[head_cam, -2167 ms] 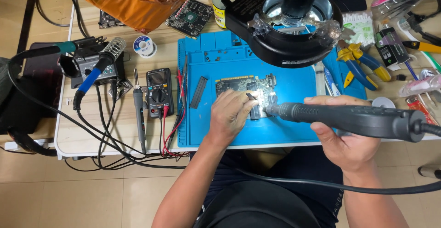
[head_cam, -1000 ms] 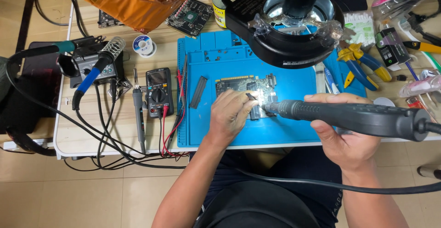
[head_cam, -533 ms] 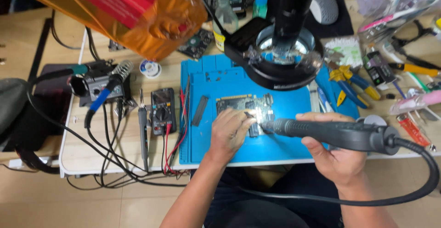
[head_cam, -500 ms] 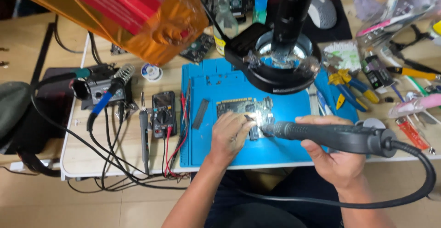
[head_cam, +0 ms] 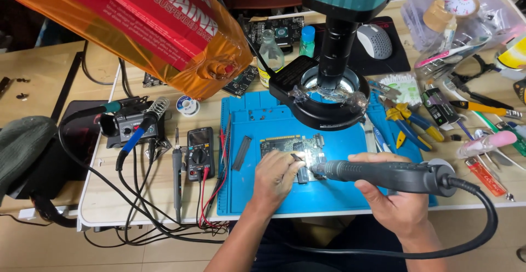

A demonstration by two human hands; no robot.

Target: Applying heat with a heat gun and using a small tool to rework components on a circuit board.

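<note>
A green circuit board lies on the blue work mat under the microscope's ring light. My left hand rests on the board's near edge and pinches a thin tool whose tip touches the board's middle. My right hand grips a grey hot-air handpiece with a thick black cable; its nozzle points left at the board, right beside the left hand's tool tip.
A black multimeter, a soldering station and tangled leads lie left of the mat. Pliers, cutters, a lighter and bottles crowd the right side. An orange-red bag hangs overhead at upper left. A mouse sits behind.
The camera has moved closer and tilted, so the bag and microscope fill more of the view. Both hands stay at the board, the nozzle still aimed at the same spot.
</note>
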